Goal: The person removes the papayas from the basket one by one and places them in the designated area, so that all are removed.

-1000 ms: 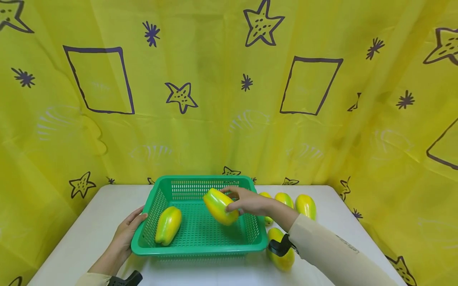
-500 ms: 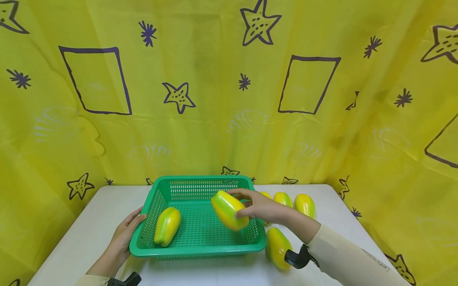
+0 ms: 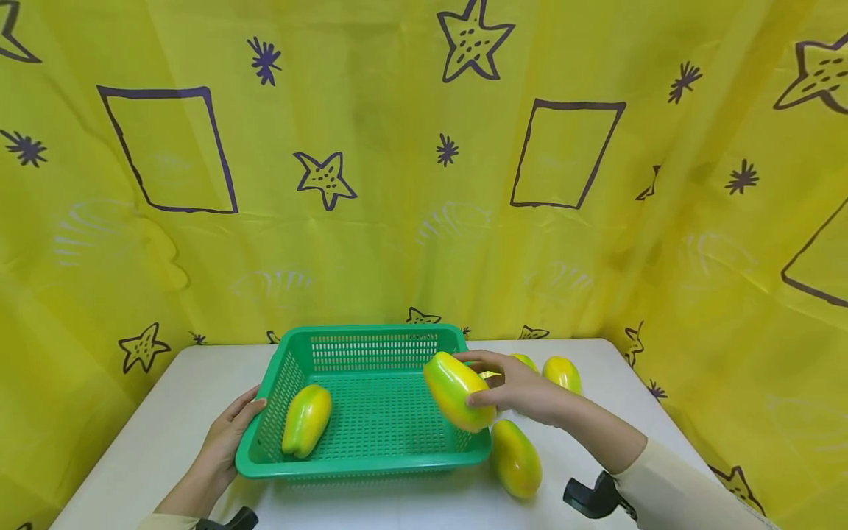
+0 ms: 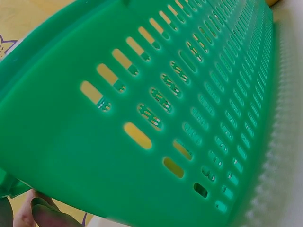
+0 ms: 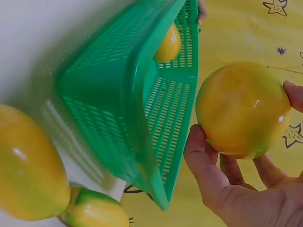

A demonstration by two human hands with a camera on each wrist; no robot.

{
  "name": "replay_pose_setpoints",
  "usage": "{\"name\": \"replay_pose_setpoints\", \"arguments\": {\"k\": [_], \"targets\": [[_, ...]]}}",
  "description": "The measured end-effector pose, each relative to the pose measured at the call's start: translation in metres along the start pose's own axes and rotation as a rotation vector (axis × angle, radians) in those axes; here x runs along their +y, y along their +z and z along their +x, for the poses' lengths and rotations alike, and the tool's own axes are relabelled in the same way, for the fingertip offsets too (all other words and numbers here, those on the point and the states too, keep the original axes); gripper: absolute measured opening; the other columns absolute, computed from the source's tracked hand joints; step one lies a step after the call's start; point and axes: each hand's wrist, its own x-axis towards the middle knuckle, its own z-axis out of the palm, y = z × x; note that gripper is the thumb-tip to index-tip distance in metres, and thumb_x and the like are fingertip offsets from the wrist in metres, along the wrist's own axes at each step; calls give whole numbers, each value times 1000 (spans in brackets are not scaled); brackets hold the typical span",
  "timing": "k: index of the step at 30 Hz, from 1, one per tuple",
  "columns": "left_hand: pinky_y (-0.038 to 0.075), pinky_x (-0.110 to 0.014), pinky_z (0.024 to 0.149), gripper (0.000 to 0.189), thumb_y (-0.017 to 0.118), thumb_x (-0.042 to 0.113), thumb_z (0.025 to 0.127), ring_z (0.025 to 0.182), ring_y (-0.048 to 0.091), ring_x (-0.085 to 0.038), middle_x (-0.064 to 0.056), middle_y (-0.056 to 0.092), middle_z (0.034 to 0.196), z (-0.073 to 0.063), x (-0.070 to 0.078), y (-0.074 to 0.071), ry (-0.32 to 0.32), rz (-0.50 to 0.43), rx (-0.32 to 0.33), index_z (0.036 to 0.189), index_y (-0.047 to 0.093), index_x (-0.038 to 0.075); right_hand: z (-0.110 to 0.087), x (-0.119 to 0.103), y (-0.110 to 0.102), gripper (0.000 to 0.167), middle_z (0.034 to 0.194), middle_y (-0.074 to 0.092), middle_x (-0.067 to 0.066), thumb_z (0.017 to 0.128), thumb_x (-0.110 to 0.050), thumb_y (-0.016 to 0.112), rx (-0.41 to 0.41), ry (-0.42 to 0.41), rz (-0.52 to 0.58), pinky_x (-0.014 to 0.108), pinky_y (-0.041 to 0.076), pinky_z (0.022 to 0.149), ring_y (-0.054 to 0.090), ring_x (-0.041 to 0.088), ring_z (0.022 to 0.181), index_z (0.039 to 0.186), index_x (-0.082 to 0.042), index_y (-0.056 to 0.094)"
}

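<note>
A green plastic basket (image 3: pixel 364 465) with slotted walls sits on the table. My left hand (image 3: pixel 221 442) holds its left rim, and in the left wrist view the fingers (image 4: pixel 52 215) show at the basket's lower edge. My right hand (image 3: pixel 523 386) grips a yellow-green papaya (image 3: pixel 457 394) by its lower end, thumb and fingers on opposite sides. This papaya is raised above the basket's right rim, tilted. In the right wrist view its rounded end (image 5: pixel 241 111) faces the camera. Another papaya (image 3: pixel 307 421) lies inside the basket near the left wall.
On the white table (image 3: pixel 596 456), a papaya (image 3: pixel 517 460) lies close to the basket's front right corner. Farther back on the right are several more, including one papaya (image 3: pixel 562 374), others partly hidden by my right hand. A yellow patterned curtain (image 3: pixel 397 258) hangs behind.
My right hand has carried the papaya rightward, from over the middle of the basket to its right rim. My left hand stays on the left rim.
</note>
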Motion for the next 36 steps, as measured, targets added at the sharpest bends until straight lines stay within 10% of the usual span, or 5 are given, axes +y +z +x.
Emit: {"name": "replay_pose_setpoints", "arguments": {"k": [19,36], "targets": [[52,-16,79,75,50,47,100,135,38,-33,-22,24,159,1,0,2,-7,-5,8,158,20,12,-38,27,-16,73,144,36,30,88,-15,71,164,114,42,42,58,82,62,28,108,150,-5,34],[50,-14,77,75,51,48,99,115,51,-13,-21,24,159,0,1,0,-7,-1,-1,158,21,13,-74,67,-40,76,143,32,32,91,-15,65,289,173,95,43,56,85,61,24,104,153,-1,23]]}}
